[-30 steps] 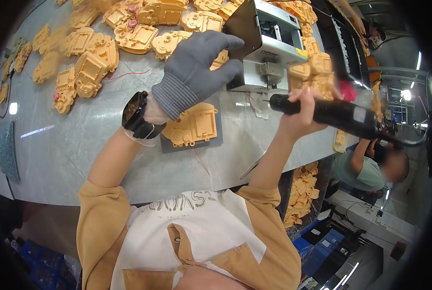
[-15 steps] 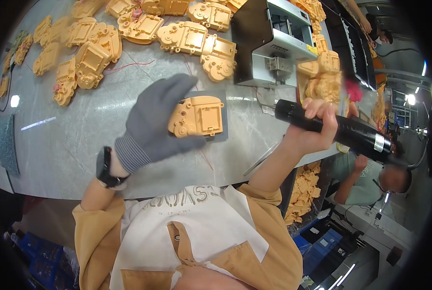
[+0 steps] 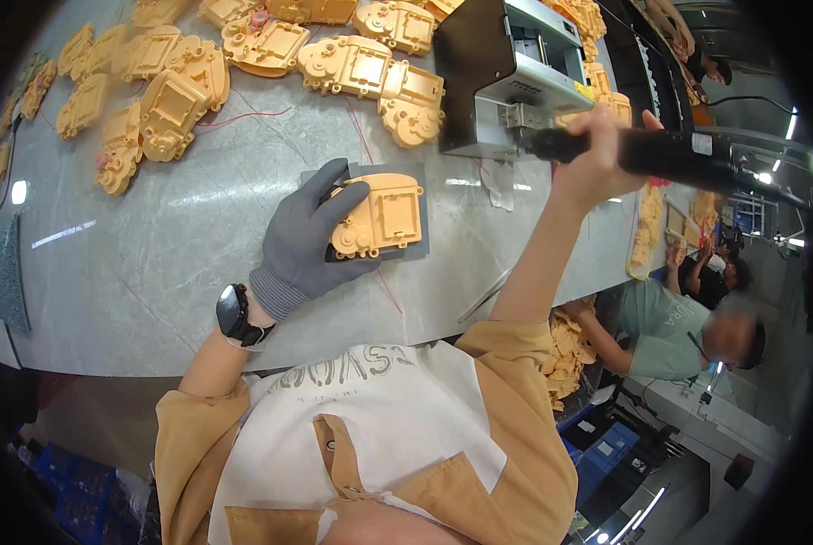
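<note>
My left hand [image 3: 299, 238], in a grey glove, is closed around the left side of a yellow-orange plastic housing [image 3: 395, 218]. The housing lies on a dark grey square pad [image 3: 410, 170], its square recess facing up. Its left end is partly covered by my thumb and fingers. Bare and raised, my right hand [image 3: 595, 165] wraps round a black electric screwdriver [image 3: 665, 153], held sideways. The screwdriver's slim end points left, at the front of a black and silver box-shaped machine [image 3: 473, 95]; whether it touches, I cannot tell.
Several more housings [image 3: 184, 95] cover the far left of the table [image 3: 152, 272]. Thin red wires [image 3: 243, 119] lie between them. Metal tweezers [image 3: 484, 296] rest near the front edge. At the right sits a co-worker in a green shirt [image 3: 665, 318], beside a heap of orange parts [image 3: 565, 359].
My right hand has carried the screwdriver up and away from me, to the machine's front. My left hand has shifted right and closed on the housing, which sits slightly further right.
</note>
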The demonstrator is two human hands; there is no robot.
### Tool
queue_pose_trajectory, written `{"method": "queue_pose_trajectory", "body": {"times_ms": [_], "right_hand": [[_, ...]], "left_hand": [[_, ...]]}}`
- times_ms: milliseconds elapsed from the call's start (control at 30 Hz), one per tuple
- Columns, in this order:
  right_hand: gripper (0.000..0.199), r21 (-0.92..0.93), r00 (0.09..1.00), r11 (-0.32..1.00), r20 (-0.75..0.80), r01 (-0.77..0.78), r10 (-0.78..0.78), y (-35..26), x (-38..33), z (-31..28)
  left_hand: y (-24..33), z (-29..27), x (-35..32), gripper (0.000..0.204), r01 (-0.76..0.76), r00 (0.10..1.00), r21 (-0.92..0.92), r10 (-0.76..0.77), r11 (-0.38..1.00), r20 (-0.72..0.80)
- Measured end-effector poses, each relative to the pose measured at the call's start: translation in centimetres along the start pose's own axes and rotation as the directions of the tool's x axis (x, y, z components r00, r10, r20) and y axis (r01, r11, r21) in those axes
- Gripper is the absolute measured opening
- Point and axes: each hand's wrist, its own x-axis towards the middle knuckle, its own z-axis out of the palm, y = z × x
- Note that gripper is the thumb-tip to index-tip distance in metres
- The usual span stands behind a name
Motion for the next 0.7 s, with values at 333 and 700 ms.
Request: {"method": "queue_pose_trajectory", "body": {"times_ms": [333,700], "right_hand": [[0.057,0.241,0.997,0.97,0.054,0.041,-0.056,-5.1,-4.2,-0.6],[0.049,-0.083,1.0,0.996,0.005,0.011,-0.011,0.3,-0.2,0.8]], "left_hand": [[0.0,-0.4,0.0,0.078,-0.036,0.999,0.011,0.036,0.999,-0.013],[0.5,-0.4,-0.4,0.078,0.035,0.999,0.088,-0.033,0.995,-0.026]]}}
